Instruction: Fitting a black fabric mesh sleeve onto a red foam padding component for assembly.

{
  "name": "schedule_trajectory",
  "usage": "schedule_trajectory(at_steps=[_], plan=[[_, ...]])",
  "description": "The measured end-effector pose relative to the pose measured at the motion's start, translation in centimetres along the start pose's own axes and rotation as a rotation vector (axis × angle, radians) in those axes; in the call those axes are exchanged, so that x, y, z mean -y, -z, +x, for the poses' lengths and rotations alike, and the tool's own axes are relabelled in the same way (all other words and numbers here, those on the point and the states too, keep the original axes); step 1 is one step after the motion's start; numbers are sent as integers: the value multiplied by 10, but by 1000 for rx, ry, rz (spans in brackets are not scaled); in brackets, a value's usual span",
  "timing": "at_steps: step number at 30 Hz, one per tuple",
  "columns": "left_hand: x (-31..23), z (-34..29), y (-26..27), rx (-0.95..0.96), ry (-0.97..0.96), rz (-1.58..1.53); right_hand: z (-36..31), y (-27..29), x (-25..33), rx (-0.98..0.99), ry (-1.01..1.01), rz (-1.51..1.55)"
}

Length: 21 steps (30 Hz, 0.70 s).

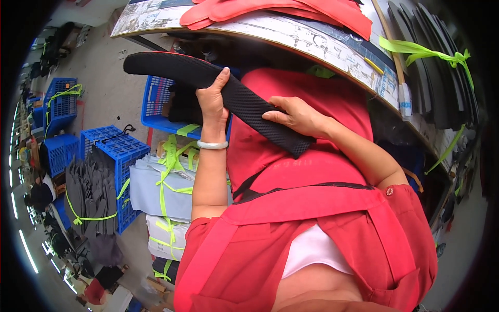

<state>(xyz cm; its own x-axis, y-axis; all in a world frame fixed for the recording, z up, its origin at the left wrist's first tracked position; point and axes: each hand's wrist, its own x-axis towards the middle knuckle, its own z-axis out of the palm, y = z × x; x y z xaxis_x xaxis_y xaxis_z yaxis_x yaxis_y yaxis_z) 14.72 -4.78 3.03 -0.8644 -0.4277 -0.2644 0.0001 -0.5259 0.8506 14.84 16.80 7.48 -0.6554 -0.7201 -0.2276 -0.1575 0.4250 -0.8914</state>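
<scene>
A long, curved black mesh strip (247, 106), padded-looking, lies slantwise across my front, its far end bent off to the left. A thin line of red shows along its upper edge. My left hand (212, 100) grips it around the middle, thumb on top and pointing up. Closer to the near end, my right hand (297, 115) pinches the strip between thumb and fingers. Beneath the strip is my red apron (312, 88). Several curved red pieces (291, 11) lie in a heap on the worktable (270, 27) ahead.
A blue crate (156, 124) with dark contents stands left of my apron. Below it sit light grey panels (145, 190) tied with yellow-green strips. Dark grey pieces (88, 187) hang by another blue crate (122, 148). Black panels (434, 78), tied in a bundle, stand at the table's right.
</scene>
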Motion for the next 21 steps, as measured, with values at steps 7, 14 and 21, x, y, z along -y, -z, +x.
schedule_trajectory(at_steps=[7,14,21], plan=[[-9,21,14,37,161,-225,-3,9,2,65,-59,114],[-15,48,35,-32,120,-342,-10,3,-9,103,-83,230],[-15,75,46,-51,144,-385,2,10,5,87,-100,103]])
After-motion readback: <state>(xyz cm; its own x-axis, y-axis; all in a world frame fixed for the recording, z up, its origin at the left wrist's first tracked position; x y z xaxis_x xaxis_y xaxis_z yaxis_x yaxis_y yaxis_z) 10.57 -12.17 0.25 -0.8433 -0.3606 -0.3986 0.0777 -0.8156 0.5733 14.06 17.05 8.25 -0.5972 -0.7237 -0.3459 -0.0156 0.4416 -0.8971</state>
